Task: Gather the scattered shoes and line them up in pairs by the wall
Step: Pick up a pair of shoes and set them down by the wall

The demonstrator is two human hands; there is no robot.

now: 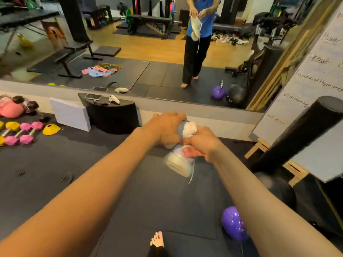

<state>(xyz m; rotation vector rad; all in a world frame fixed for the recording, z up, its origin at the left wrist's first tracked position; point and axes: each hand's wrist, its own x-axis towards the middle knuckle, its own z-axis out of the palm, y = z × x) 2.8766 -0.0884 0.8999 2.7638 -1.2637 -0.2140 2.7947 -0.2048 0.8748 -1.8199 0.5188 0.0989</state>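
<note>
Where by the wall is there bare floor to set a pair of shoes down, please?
Bare mat runs along the wall between the black stand and the wooden box. The open mat between the dumbbells and the purple kettlebell is free. Crowded: the left stretch by the white block, and the right corner.

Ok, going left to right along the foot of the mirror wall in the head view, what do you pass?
Pink kettlebell → white block → black stand with a phone on top → shoe, held up off the floor → black roller, leaning.
</note>
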